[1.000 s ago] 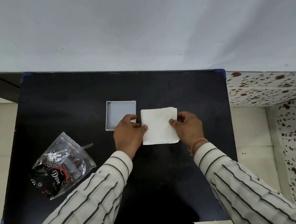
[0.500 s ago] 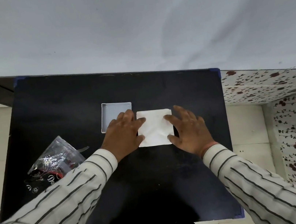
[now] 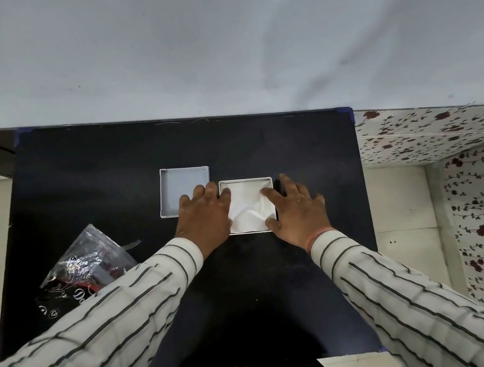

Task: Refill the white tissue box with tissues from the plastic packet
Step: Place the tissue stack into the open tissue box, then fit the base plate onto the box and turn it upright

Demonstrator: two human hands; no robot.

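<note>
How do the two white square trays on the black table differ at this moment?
The left tray is empty, its bare floor showing; the right tray holds white tissues. Both hands, left hand and right hand, press at the right tray; only the left hand overlaps the left tray's corner. Both are white, square, open-topped.

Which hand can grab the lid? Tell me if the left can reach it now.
Probably yes: the left hand already overlaps the near right corner of the lid, with nothing between them.
</note>
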